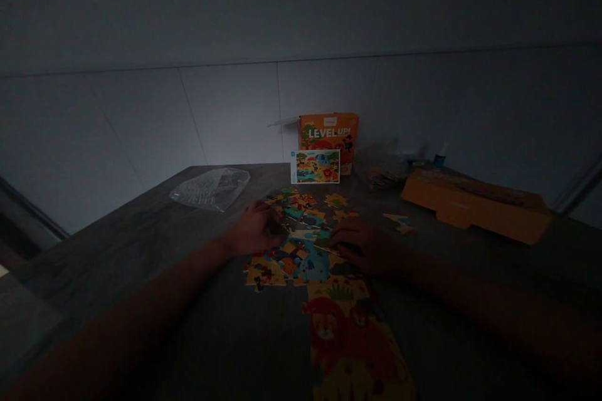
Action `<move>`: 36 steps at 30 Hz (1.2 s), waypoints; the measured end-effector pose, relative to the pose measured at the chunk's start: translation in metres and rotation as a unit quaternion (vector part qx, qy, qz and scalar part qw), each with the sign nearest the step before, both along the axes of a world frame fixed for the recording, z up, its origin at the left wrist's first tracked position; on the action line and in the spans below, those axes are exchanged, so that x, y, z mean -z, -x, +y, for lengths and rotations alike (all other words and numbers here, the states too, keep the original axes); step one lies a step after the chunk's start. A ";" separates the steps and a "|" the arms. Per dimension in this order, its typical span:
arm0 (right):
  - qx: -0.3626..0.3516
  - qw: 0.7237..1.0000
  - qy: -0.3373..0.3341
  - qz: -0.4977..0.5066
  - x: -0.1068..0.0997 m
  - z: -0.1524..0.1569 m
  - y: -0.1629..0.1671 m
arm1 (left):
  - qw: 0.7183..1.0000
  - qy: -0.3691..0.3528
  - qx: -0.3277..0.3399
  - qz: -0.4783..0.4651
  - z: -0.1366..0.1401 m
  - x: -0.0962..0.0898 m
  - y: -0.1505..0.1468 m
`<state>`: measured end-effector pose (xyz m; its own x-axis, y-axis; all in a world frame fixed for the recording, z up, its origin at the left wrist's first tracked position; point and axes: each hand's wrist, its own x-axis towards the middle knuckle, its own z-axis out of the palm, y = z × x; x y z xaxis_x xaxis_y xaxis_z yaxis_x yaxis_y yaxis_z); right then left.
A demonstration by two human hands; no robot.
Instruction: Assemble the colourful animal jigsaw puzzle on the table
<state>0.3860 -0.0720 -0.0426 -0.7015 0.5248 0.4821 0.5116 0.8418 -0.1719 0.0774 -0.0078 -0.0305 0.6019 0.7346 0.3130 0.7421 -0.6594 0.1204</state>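
Using the picture card [317,166] as ref pt: it's upright, facing us, w/ the orange box [329,124] right behind; prob. leans on it, so we can see it past our hands. Puzzle pieces [296,202] lie in front of the card, btwn our arms, prob. b/c both hands reach there. Lion section [350,338], joined up, is farthest in front of the card, nearest us.

L hand [256,227] is in front & left of the card, fingers half curled at the pieces' edge; too dark to tell if it's got one. R hand [360,243] is in front & right of the card, fingers bent down over pieces, small gap at most; can't tell if it's pinching or just steadying.

Clear bag [211,189] sits left of the card; orange tray [484,213] & wrapped bundle [385,170] right of it, prob. to keep pkg. stuff off the pieces.
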 end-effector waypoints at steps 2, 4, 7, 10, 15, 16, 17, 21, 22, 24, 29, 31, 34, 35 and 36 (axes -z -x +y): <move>0.001 1.000 0.001 -0.002 -0.001 0.000 0.000 | 1.000 -0.012 0.006 0.002 -0.003 -0.003 -0.002; 0.000 1.000 0.002 -0.003 -0.001 0.000 0.000 | 0.999 -0.026 0.017 0.009 -0.005 -0.006 -0.003; -0.003 1.000 0.002 -0.004 -0.002 0.000 0.000 | 0.998 -0.051 0.026 0.012 -0.005 -0.007 -0.002; 0.000 1.000 0.001 -0.007 -0.002 0.001 0.000 | 0.996 -0.084 0.016 0.005 0.000 -0.006 0.002; -0.004 1.000 -0.018 -0.015 0.002 0.002 -0.002 | 0.987 -0.159 0.006 -0.008 0.004 -0.008 0.008; -0.001 0.999 -0.029 -0.017 0.003 0.002 -0.002 | 0.984 -0.175 0.008 -0.012 0.000 -0.009 0.007; 0.006 0.999 -0.044 -0.018 0.003 0.002 -0.002 | 0.981 -0.193 0.015 -0.018 -0.004 -0.012 0.005; 0.020 0.990 -0.142 -0.021 0.000 -0.006 0.003 | 0.952 -0.270 0.103 -0.104 -0.035 -0.018 -0.012; 0.010 0.987 -0.160 -0.027 -0.003 -0.009 0.005 | 0.943 -0.280 0.120 -0.137 -0.043 -0.019 -0.018; -0.020 0.981 -0.189 -0.038 -0.008 -0.016 0.010 | 0.921 -0.305 0.186 -0.153 -0.055 -0.019 -0.028; -0.051 0.970 -0.229 -0.055 -0.016 -0.028 0.015 | 0.899 -0.331 0.241 -0.155 -0.063 -0.016 -0.035; -0.046 0.970 -0.232 -0.059 -0.016 -0.029 0.015 | 0.910 -0.304 0.229 -0.162 -0.062 -0.015 -0.033; -0.046 0.970 -0.226 -0.070 -0.014 -0.026 0.014 | 0.935 -0.240 0.188 -0.181 -0.060 -0.011 -0.029; -0.047 0.971 -0.222 -0.076 -0.013 -0.025 0.013 | 0.939 -0.227 0.177 -0.187 -0.059 -0.010 -0.029; -0.048 0.972 -0.217 -0.081 -0.012 -0.024 0.013 | 0.940 -0.223 0.172 -0.191 -0.059 -0.009 -0.028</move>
<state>0.3732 -0.0964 -0.0304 -0.8228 0.2254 0.5216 0.4177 0.8623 0.2862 0.1055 -0.0669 -0.0217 0.5609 0.2622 0.7852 0.4352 -0.9003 -0.0103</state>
